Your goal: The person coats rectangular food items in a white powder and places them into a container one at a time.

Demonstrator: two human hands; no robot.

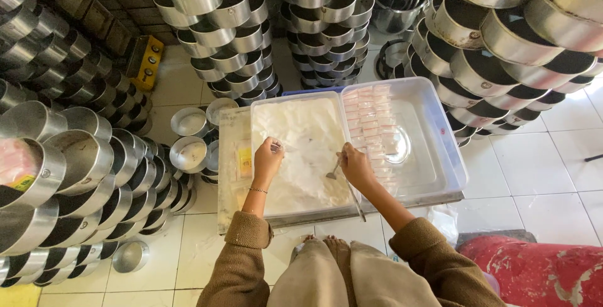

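Note:
A clear plastic bin [447, 156] sits on a low board in front of me. Its left half holds a mass of white powder [301, 140]; beside the powder lies a row of small pink-white packets [369, 125]. My left hand [267, 160] hovers over the powder's left side, fingers pinched on something small that I cannot make out. My right hand [355, 164] is over the powder's right edge, closed on a small metal spoon [333, 170] that points down-left. A long thin metal rod [358, 203] leans over the bin's front rim.
Tall stacks of round metal baking tins [75, 156] crowd the left, back [326, 18] and right [502, 49]. Loose tins [188, 153] lie on the white tiled floor left of the bin. A red cloth [540, 272] lies at lower right. My knees are below.

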